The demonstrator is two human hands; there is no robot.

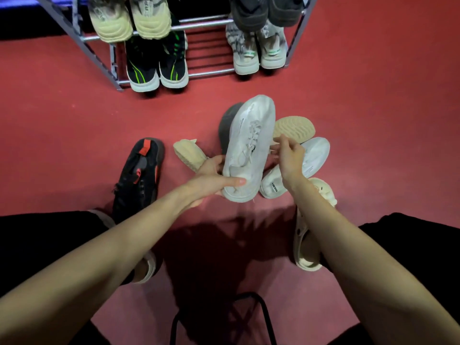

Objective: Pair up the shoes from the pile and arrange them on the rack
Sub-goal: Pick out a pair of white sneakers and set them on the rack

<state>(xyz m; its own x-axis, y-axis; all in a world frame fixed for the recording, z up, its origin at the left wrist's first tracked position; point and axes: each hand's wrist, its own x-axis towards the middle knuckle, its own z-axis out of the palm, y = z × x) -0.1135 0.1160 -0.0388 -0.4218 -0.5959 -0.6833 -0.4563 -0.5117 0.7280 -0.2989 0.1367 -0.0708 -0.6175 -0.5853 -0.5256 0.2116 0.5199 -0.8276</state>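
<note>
My left hand (214, 176) grips the heel of a white sneaker (249, 145), held toe-forward above the pile. My right hand (290, 158) hovers just right of it, fingers spread, above a second white sneaker (313, 155) lying on the floor. A beige shoe (293, 129) lies sole-up behind, and another beige shoe (188, 153) lies left of my left hand. A dark grey shoe (227, 123) is partly hidden behind the held sneaker. The metal rack (211, 72) stands ahead, with a gap in the middle of its lower shelf.
On the rack sit a black-green pair (156, 66), a grey-white pair (258, 51), a cream pair (129, 18) and a dark pair (263, 11). A black-red shoe (139, 175) lies at left, a cream clog (308, 242) at right. A black stool frame (224, 317) stands below me.
</note>
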